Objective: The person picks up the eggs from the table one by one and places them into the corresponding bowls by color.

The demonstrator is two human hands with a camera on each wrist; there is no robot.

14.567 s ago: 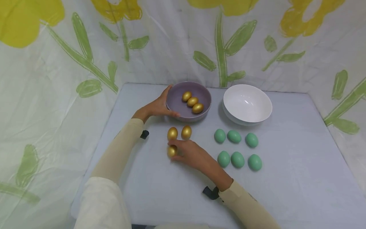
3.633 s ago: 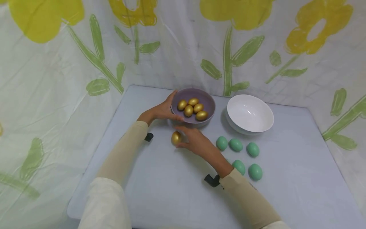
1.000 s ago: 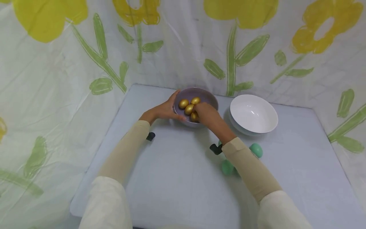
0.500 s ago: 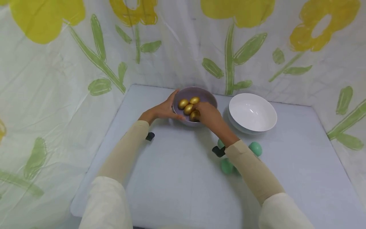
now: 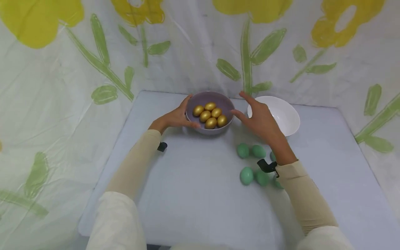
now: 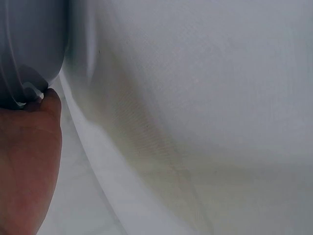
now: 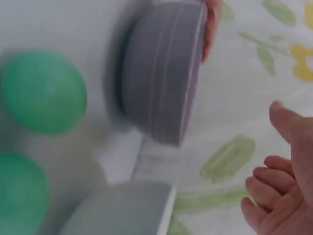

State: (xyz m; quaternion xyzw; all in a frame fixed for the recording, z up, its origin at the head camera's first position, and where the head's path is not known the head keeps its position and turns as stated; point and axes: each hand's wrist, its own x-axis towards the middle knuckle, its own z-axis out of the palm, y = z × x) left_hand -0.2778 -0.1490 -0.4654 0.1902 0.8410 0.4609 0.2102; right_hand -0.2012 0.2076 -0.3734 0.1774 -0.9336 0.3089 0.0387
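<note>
A purple bowl [image 5: 207,132] stands at the back of the table with several gold eggs [image 5: 205,116] lying inside. My left hand [image 5: 175,117] holds it by the left side, thumb along the near wall and fingers around the far side. In the left wrist view that hand [image 6: 29,166] touches the bowl near its base. My right hand [image 5: 262,119] is in the air just right of the purple bowl, thumb and index finger spread, holding nothing. It partly covers a white bowl [image 5: 285,116]. The right wrist view shows this hand [image 7: 288,191] apart from the purple bowl [image 7: 161,73].
Several green eggs [image 5: 247,175] lie in two rows on the table [image 5: 187,201], in front of the white bowl; the right wrist and forearm partly hide some. A white curtain [image 5: 190,62] with painted flowers hangs behind the table.
Over the longer span the gold eggs went from the table into the purple bowl. In the last half second my right hand let go of an egg there and drew back right. Left hand stayed.
</note>
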